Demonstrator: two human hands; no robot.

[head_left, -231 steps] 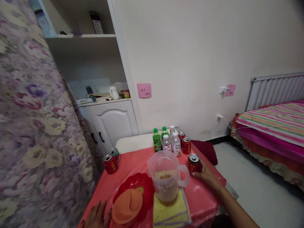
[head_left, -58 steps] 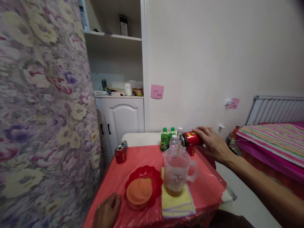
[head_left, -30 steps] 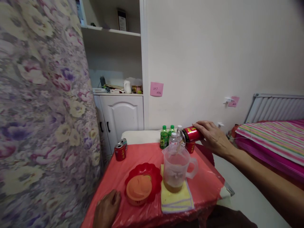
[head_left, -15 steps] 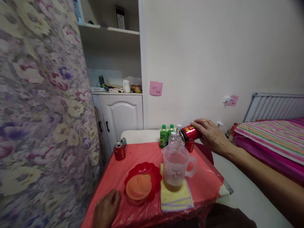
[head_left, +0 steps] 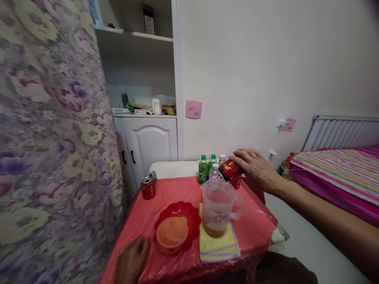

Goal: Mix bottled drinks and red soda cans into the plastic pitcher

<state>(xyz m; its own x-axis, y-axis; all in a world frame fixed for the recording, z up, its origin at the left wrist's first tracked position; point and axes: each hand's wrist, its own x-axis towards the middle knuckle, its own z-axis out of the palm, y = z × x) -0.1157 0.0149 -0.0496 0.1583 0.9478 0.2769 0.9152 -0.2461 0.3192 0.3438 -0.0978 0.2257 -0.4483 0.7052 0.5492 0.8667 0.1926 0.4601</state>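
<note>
My right hand (head_left: 251,163) grips a red drink can (head_left: 230,169), tilted steeply with its top down and to the left over the mouth of a translucent plastic measuring jug (head_left: 217,209). Some brownish liquid shows at the jug's bottom. Under the jug lies a folded yellow cloth (head_left: 217,248). My left hand (head_left: 134,254) rests on the table's near left part, its fingers curled in and seemingly holding nothing. Just right of it, an orange bowl-like container (head_left: 171,232) sits in a red scalloped dish (head_left: 192,221).
Red plastic sheeting (head_left: 174,189) covers the table. Green-capped bottles (head_left: 203,169) and clear bottles (head_left: 214,172) stand behind the jug, with another red can (head_left: 237,181) beside them. Two cans (head_left: 148,188) stand at the back left. A floral curtain (head_left: 59,138) hangs left; a bed (head_left: 337,169) is right.
The can has tipped further down and shifted slightly left with my right hand. The stream of liquid seen earlier below its mouth is hard to make out now. My left hand stays put.
</note>
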